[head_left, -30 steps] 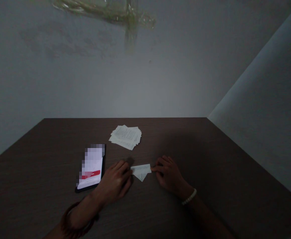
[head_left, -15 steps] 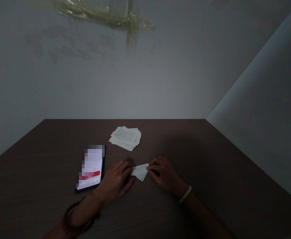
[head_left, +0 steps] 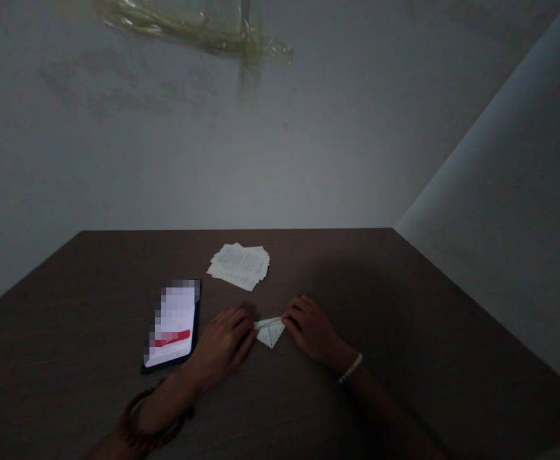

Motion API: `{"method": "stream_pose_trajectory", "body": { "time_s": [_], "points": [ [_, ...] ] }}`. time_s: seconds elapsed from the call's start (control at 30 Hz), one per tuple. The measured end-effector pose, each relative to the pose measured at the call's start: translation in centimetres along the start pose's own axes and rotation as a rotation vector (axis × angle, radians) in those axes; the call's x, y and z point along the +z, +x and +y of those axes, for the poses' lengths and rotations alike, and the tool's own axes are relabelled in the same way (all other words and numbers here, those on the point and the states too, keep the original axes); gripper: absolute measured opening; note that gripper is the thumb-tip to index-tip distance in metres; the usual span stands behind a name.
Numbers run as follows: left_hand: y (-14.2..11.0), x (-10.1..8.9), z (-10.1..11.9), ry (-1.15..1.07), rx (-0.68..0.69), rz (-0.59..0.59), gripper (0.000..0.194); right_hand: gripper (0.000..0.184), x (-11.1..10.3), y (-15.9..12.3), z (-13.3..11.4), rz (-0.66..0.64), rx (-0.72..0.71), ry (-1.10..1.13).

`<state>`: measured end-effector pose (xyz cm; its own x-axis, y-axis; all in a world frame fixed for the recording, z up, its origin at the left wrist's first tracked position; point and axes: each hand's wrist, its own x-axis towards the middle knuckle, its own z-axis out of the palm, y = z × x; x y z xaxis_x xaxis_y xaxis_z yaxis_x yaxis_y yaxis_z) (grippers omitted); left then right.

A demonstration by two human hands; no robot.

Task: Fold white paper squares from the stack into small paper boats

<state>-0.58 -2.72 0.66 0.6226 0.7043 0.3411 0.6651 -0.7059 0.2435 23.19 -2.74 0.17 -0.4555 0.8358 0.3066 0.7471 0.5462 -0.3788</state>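
Observation:
A small folded piece of printed paper (head_left: 271,333) lies low over the brown table, with a straight fold along its far side and a point toward me. My left hand (head_left: 227,338) pinches its left corner between thumb and fingers. At the right corner, my right hand (head_left: 311,329) closes thumb and fingertips on the paper. Both corners are hidden under the fingers. A beaded bracelet circles each wrist, dark red on the left and pale on the right.
Beyond my hands is a loose stack of printed paper sheets (head_left: 239,266). To the left of my left hand lies a phone (head_left: 174,322) with its screen lit and partly blurred. The brown table (head_left: 428,358) meets a stained wall (head_left: 280,172) at the back.
My left thumb has moved up against the paper's corner, and my right fingers have closed in at the other end. The far edge looks more folded over. The view has shifted slightly.

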Motion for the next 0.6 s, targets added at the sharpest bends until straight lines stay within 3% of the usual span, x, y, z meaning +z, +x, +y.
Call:
{"method": "stream_pose_trajectory", "body": {
  "time_s": [0.3,0.6],
  "points": [
    [0.33,0.93,-0.29,-0.018,-0.028,0.107,0.017,0.005,0.54,0.05,-0.09,0.032,0.013,-0.018],
    [0.36,0.91,-0.24,-0.091,-0.008,0.075,0.016,0.006,0.88,0.08,-0.55,0.029,-0.011,0.046]
  ]
}}
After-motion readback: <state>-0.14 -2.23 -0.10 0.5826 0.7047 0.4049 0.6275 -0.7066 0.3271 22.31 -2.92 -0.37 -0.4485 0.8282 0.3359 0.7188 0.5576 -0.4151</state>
